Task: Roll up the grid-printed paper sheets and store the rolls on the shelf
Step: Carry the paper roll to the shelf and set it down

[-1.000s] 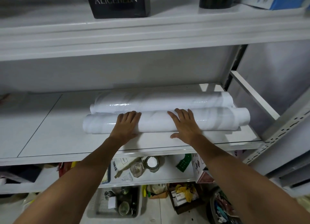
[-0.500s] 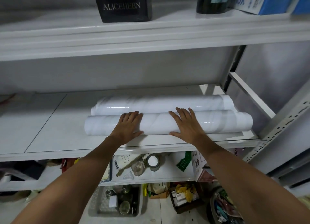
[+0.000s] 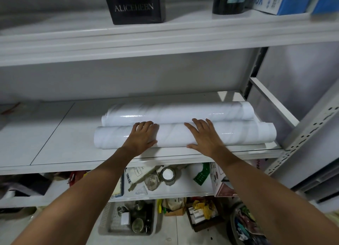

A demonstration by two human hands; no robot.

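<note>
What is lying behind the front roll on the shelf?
A second white roll lies behind the front roll, side by side and apparently touching. Its lower side is covered. Both hands rest flat on the front roll.

Readable lettering on the shelves

On the top shelf (image 3: 165,37) the black box (image 3: 135,5) carries the word "ALICEHEBN" in pale capitals across its front. To its right, the blue and white carton (image 3: 280,0) shows only the letters "YO", turned on its side, with the rest cut off. The dark bottle (image 3: 229,0) beside it wears a pale label too blurred to read, and the print on the packets (image 3: 135,173) on the lower shelf is too small to make out.
</note>
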